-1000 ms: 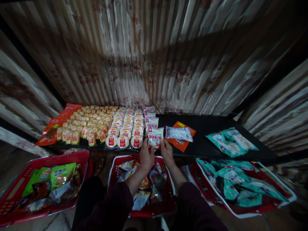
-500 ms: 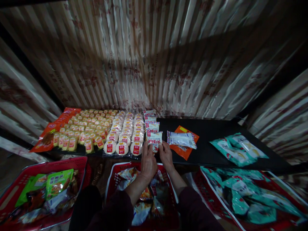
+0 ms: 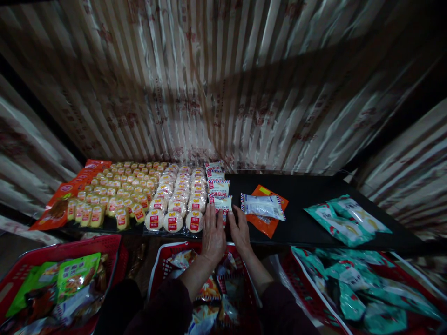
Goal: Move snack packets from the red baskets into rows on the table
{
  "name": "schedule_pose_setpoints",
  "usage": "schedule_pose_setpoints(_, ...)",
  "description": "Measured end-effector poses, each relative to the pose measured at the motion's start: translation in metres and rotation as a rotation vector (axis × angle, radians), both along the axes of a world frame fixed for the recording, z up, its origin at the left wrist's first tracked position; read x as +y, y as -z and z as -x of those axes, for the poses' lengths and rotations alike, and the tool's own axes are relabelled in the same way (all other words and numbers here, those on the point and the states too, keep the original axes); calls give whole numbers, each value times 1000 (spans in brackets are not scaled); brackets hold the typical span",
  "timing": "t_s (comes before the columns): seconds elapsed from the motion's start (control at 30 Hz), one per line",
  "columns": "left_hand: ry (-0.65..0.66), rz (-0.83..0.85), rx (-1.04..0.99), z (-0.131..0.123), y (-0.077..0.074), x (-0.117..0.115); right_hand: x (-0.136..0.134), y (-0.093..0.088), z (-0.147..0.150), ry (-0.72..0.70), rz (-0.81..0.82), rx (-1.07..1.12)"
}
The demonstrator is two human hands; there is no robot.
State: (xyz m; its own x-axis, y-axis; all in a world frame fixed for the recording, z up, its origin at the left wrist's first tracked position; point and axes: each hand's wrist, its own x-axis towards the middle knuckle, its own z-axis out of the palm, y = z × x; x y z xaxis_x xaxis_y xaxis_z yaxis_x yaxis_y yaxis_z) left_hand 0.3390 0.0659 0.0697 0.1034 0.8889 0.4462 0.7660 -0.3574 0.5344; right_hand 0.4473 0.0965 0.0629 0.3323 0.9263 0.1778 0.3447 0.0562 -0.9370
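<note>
My left hand [image 3: 213,237] lies with its fingers stretched over the lower left part of a small white snack packet [image 3: 222,203] with red print. At that packet's right side is my right hand [image 3: 240,230], its fingers extended and slightly bent. The packet is the nearest of a column of similar white packets [image 3: 219,187] on the black shelf [image 3: 296,188]. Left of the column stand three rows of round crackers [image 3: 172,222] in clear wrappers with red labels. The lower end of the touched packet is hidden by my fingers.
Small yellow wrapped cakes [image 3: 122,218] and orange bags [image 3: 56,204] are farther left. To the right lie a blue-white packet [image 3: 262,206] over an orange bag [image 3: 267,229] and teal bags [image 3: 345,218]. Red baskets [image 3: 117,251] of snacks stand below the shelf's front edge.
The nearest white packet has been lowered onto the front of its column. My fingers have gone from gripping it to lying stretched along it. The view has shifted slightly.
</note>
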Motion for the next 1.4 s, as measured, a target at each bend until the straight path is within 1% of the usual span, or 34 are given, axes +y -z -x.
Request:
schedule_pose_setpoints(0.07, 0, -23, -6, -1, 0, 1, 5, -1, -1, 18, 7, 22)
schedule_pose_setpoints(0.13, -16, -57, -4, -1, -3, 6, 12, -3, -4, 11, 17, 49)
schedule_pose_setpoints(0.3, -133, -136, 81, -3, -20, 25, 39, -14, -10, -49, 75, 91)
schedule_pose_setpoints(0.4, -149, -162, 160, -6, -26, 34, 55, -22, -13, -95, 118, 121)
schedule_pose_setpoints(0.53, -156, -178, 204, -10, -24, 39, 71, -29, -15, -146, 144, 162)
schedule_pose_setpoints(0.67, -144, -181, 217, -9, -20, 43, 80, -29, -13, -185, 145, 151)
schedule_pose_setpoints(0.83, -138, -174, 223, -8, -17, 44, 82, -22, -9, -239, 86, 151)
schedule_pose_setpoints(0.93, -140, -162, 217, -9, -16, 45, 82, -19, -9, -241, 115, 139)
schedule_pose_setpoints(1.07, -139, -168, 208, -9, -13, 46, 82, -21, -9, -251, 146, 133)
schedule_pose_setpoints(1.23, -124, -192, 211, -7, -14, 44, 75, -22, -10, -150, 132, 121)
schedule_pose_setpoints(1.4, -119, -197, 203, -10, -19, 34, 53, -22, -9, -118, 92, 112)
